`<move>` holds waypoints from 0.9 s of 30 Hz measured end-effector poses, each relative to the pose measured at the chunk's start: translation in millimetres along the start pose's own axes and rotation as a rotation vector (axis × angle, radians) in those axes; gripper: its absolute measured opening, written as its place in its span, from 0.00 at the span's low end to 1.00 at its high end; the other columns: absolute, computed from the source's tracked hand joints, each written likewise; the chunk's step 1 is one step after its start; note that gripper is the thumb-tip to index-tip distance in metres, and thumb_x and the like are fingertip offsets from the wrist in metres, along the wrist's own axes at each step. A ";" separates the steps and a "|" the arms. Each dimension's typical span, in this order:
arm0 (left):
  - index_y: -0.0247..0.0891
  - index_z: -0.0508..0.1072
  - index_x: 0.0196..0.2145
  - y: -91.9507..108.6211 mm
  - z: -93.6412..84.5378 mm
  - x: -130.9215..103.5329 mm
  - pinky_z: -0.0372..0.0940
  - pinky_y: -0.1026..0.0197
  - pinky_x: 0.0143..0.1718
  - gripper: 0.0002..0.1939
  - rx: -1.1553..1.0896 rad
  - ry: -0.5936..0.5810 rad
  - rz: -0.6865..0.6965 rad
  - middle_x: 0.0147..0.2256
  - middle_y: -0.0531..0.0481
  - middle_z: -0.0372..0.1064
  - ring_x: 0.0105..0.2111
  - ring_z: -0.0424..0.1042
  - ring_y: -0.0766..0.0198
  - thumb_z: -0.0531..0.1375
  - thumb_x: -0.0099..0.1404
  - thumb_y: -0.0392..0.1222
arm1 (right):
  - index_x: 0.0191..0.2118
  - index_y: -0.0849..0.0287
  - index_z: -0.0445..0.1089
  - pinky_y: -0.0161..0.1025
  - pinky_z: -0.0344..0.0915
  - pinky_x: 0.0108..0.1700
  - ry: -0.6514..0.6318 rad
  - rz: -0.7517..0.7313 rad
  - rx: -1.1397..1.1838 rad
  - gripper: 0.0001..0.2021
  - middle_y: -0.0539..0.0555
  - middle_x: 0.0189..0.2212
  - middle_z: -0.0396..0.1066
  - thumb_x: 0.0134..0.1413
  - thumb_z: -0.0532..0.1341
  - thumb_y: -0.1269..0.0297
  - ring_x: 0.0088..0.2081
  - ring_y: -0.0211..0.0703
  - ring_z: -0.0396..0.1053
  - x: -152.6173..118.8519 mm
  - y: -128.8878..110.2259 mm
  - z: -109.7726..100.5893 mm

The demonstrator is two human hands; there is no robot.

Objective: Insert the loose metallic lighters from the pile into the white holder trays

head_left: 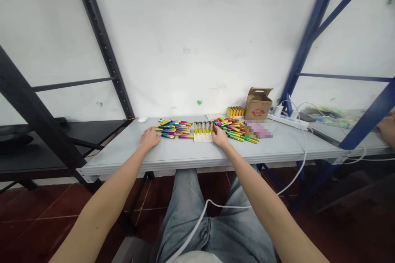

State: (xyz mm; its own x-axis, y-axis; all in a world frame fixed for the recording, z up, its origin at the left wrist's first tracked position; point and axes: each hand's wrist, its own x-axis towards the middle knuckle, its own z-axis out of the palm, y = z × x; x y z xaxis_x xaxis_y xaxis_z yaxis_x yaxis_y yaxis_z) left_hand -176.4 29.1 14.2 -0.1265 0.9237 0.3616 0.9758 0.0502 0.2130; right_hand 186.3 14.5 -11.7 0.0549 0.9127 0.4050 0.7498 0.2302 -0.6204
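Observation:
A white tray with holes (202, 138) lies near the table's middle, with several gold tubes with dark tops (204, 128) upright in a row at its back. At the tray's right end is my right hand (219, 136). Its fingers are closed by the last tubes, and what they hold is too small to make out. My left hand (150, 137) rests on the tabletop, fingers stretched out beside the left pile of shiny coloured tubes (177, 128). Behind my right hand lies another pile of coloured tubes (236, 128), mostly red, green and purple.
At the back stand a yellow block of tubes (235, 111), a second white tray (214, 116) and an open cardboard box (258, 104). A power strip (288, 121) with white cables is on the right. A blurred pink item (259, 129) lies before the box. Another person's hand (387, 129) shows far right.

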 end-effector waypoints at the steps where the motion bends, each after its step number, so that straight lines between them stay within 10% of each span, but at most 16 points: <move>1: 0.32 0.63 0.59 -5.4 0.5 5.4 0.61 0.41 0.56 0.25 0.040 -0.059 -0.029 0.61 0.35 0.60 0.60 0.59 0.42 0.51 0.65 0.39 | 0.55 0.64 0.68 0.44 0.64 0.54 0.002 -0.004 -0.005 0.21 0.62 0.49 0.74 0.56 0.54 0.73 0.50 0.51 0.71 0.1 0.3 0.1; 6: 0.35 0.63 0.60 -6.7 -1.5 20.8 0.60 0.42 0.56 0.27 0.146 -0.235 0.015 0.63 0.37 0.58 0.62 0.56 0.45 0.49 0.63 0.34 | 0.54 0.63 0.68 0.43 0.65 0.52 0.008 -0.010 -0.009 0.20 0.61 0.48 0.74 0.55 0.54 0.72 0.48 0.51 0.72 0.4 0.2 -0.6; 19: 0.38 0.74 0.50 -34.2 -33.5 13.4 0.60 0.44 0.52 0.21 0.273 -0.094 0.129 0.49 0.35 0.71 0.53 0.65 0.42 0.46 0.68 0.39 | 0.53 0.64 0.66 0.46 0.62 0.56 0.179 0.016 0.116 0.19 0.63 0.48 0.72 0.56 0.55 0.66 0.52 0.51 0.69 -1.7 2.5 1.1; 24: 0.37 0.70 0.55 -2.9 -46.2 6.9 0.58 0.48 0.55 0.22 0.113 0.192 0.186 0.49 0.38 0.71 0.53 0.64 0.47 0.44 0.70 0.40 | 0.59 0.66 0.59 0.50 0.57 0.61 0.490 -0.087 0.079 0.23 0.67 0.57 0.62 0.59 0.51 0.63 0.59 0.54 0.59 -11.2 -10.0 -8.8; 27: 0.37 0.68 0.55 37.1 -50.1 -1.6 0.57 0.51 0.56 0.20 -0.029 0.258 0.340 0.46 0.42 0.73 0.51 0.65 0.51 0.46 0.72 0.42 | 0.57 0.65 0.61 0.50 0.53 0.63 0.413 -0.318 -0.038 0.22 0.66 0.57 0.62 0.60 0.51 0.63 0.61 0.54 0.56 -21.2 -21.2 -14.1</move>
State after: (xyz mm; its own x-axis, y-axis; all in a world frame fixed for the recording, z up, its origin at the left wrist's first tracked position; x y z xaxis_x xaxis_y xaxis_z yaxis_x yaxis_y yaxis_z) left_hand -148.9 10.4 67.0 0.1571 0.7604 0.6302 0.9647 -0.2546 0.0666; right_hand 178.6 -14.5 2.2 0.0708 0.5884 0.8055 0.7946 0.4549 -0.4022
